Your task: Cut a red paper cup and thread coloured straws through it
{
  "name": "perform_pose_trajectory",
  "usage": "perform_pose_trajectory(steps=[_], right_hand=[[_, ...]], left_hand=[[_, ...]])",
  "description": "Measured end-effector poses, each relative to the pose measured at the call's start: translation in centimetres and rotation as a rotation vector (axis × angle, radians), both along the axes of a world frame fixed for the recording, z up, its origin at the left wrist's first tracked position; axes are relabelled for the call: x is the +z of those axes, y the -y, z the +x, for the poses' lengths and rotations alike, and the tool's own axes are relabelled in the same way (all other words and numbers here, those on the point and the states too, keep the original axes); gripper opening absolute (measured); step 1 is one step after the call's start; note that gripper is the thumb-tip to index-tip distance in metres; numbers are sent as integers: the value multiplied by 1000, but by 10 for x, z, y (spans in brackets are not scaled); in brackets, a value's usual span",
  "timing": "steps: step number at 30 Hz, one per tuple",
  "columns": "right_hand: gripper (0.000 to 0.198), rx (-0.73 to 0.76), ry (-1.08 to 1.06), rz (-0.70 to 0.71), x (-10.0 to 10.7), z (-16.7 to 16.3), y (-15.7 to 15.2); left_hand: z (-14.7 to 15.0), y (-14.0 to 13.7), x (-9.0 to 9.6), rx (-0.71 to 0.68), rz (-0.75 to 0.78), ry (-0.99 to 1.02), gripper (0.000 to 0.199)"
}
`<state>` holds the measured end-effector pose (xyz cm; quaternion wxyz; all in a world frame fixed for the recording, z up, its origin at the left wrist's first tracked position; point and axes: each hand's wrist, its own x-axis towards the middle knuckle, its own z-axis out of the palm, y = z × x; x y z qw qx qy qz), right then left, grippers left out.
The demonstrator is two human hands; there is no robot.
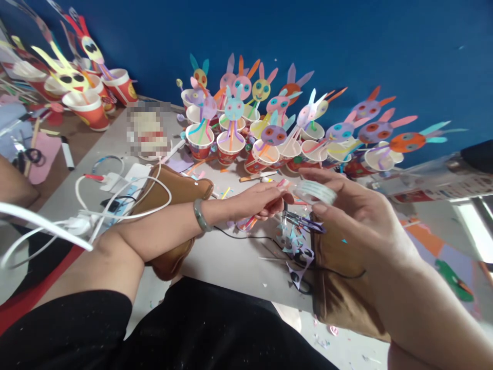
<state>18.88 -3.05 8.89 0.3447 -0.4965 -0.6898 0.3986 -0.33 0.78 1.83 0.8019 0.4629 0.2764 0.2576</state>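
Many paper-bunny cups (230, 154) stand on the bench (227, 262), and in front of them the right hand (364, 210) pinches a roll of clear tape (319, 192), while the left hand (260, 200) curls close by and I can't tell if it grips anything.

We hold a roll of clear tape (323, 193), a glossy, see-through ring with a whitish band, between the thumb and fingers of our right hand (362, 208). It tilts, raised over the tabletop, its left side close to the bent fingertips of our left hand (256, 202); we cannot tell whether they touch it.
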Motion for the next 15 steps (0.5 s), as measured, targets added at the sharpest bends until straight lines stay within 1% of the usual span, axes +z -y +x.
perform_pose_trajectory(steps=[2, 5, 9, 12, 15], right_hand=[[17, -10, -11, 13, -8, 8, 0], [15, -40, -30, -10, -17, 15, 1], [13, -87, -69, -15, -21, 12, 3], [10, -80, -65, 4, -23, 9, 3], [10, -76, -56, 11, -25, 8, 2]], left_hand=[[1, 0, -1, 17, -22, 40, 32], [1, -2, -1, 18, -45, 80, 27], [1, -4, -1, -2, -66, 83, 21], [1, -4, -2, 2, -56, 93, 22], [2, -3, -1, 52, -36, 62, 29]])
